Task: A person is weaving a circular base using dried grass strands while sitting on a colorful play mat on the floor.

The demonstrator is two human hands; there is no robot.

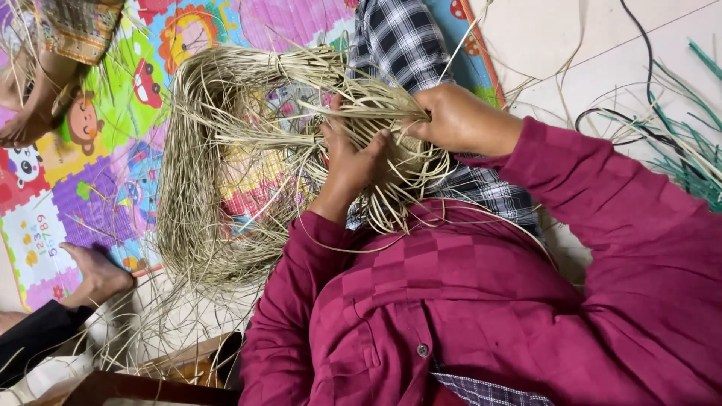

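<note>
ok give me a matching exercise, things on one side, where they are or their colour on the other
1. bundle of pale straw strands
2. colourful foam play mat
3. green plastic strips
4. long-sleeved shirt

a. on the pale tiled floor, at the right edge
b. gripped by both hands, left hand and right hand
c. magenta
d. lying beneath the straw

Pairs: 1-b, 2-d, 3-a, 4-c

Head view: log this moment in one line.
left hand: grips pale dried straw bundle | right hand: grips same bundle | under: colourful foam mat

Both hands (406, 139) seemingly gripping straw strands (226, 150)
</note>
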